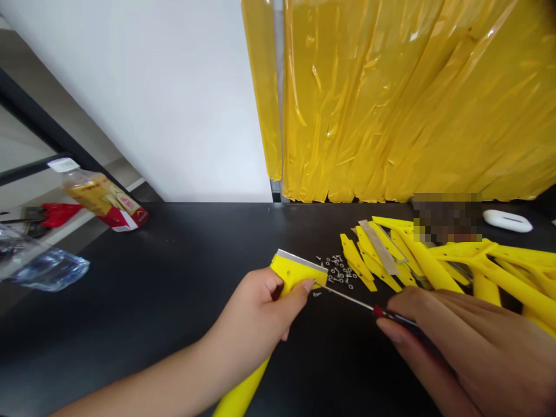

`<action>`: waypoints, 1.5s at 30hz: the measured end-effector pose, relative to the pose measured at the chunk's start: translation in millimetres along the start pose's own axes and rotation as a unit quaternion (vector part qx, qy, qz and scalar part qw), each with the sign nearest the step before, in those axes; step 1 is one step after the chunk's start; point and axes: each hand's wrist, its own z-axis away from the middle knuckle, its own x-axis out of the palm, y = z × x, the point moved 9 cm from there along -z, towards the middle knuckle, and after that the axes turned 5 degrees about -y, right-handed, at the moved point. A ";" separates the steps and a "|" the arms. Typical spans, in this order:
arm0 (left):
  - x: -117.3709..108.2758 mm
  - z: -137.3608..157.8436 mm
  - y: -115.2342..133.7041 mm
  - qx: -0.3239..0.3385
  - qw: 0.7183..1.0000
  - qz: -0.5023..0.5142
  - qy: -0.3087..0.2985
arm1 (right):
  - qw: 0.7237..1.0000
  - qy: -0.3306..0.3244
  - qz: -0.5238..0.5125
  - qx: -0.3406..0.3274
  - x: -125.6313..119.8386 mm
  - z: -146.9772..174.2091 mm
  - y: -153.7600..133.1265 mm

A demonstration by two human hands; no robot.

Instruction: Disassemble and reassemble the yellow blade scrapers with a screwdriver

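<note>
A yellow scraper (pixel 299 273) with a straight metal blade along its head is gripped in my left hand (pixel 271 298), the thumb pressed near one corner of the head. Its yellow handle runs down toward the bottom of the view. My right hand (pixel 460 341) is wrapped round the dark and red handle of a screwdriver (pixel 350 298). The thin shaft points left, and its tip meets the scraper head near a hole beside my left thumb. Just right of the head lie several small screws and nuts (pixel 341 272) in a loose scatter on the black table (pixel 174 324).
Yellow plates (pixel 358 263) and yellow scraper handles (pixel 482 260) are piled on the right. Behind them lies a white case (pixel 507 220). A drink bottle (pixel 104 197) and a clear bottle (pixel 52 266) are at left. Yellow plastic sheeting (pixel 391 104) hangs at the back.
</note>
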 end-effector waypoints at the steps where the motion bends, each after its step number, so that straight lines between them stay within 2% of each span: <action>1: 0.0 0.0 0.4 0.002 1.000 0.000 0.000 | 1.000 0.007 0.003 0.006 -0.8 0.3 1.4; 9: -0.4 -0.8 3.7 0.001 1.000 0.004 0.001 | 1.000 0.007 0.007 0.022 2.6 -0.1 5.6; 12: -0.3 -1.1 2.6 -0.001 1.000 0.009 0.000 | 0.999 -0.031 0.005 0.024 9.3 1.0 5.0; 15: -0.5 -1.9 1.8 0.002 1.000 0.008 0.003 | 0.999 -0.019 0.014 0.048 5.8 4.5 9.1; 19: 0.5 -2.3 0.2 -0.001 1.000 0.008 0.001 | 0.998 -0.042 0.002 0.035 8.8 8.1 7.7; 22: 0.4 -1.4 1.1 0.001 1.000 0.002 0.004 | 0.998 -0.001 0.019 0.057 2.1 8.5 11.5; 24: 0.6 -0.5 1.1 0.000 1.000 0.002 0.004 | 0.999 0.005 0.006 0.050 1.8 7.0 10.2; 27: 0.5 0.3 -0.1 -0.001 1.000 0.005 0.005 | 0.999 -0.023 0.004 0.024 6.7 4.3 5.7; 30: 0.6 -0.3 -1.4 0.001 1.000 0.004 0.005 | 0.999 0.004 0.032 0.035 1.4 4.1 7.2; 34: 0.9 -1.7 -2.3 -0.002 1.000 0.006 0.001 | 1.000 -0.008 0.011 0.028 4.9 1.4 6.7; 37: 0.4 -1.2 -1.1 -0.002 1.000 0.007 0.002 | 0.999 0.015 0.012 0.033 2.1 -1.0 8.3; 45: 0.0 -1.8 1.3 -0.001 1.000 0.009 0.006 | 0.999 -0.033 0.008 0.003 8.8 4.2 5.9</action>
